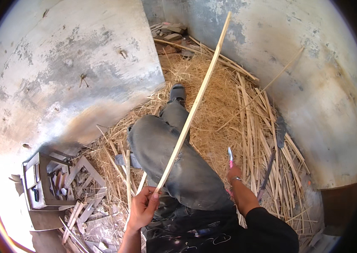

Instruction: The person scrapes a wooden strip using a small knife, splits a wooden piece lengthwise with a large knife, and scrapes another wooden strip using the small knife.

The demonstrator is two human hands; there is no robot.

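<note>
A long, pale split-wood strip, likely bamboo [195, 103], slants up and away to the right across my bent legs. Its near end is pinched between the thumb and fingers of my left hand [143, 207]. My right hand [234, 173] is closed around the pink handle of a knife [230, 154], whose short blade points away from me. The knife is apart from the strip, over the shavings to the right of my knee. Part of its handle is hidden inside my fist.
Curly shavings [212, 114] cover the floor around my legs [165, 156]. Many long strips [271, 143] lie in a heap on the right, beside a stained wall [288, 84]. A broken frame-like box [39, 181] and scrap pieces sit at left. Another pale wall [68, 71] stands at far left.
</note>
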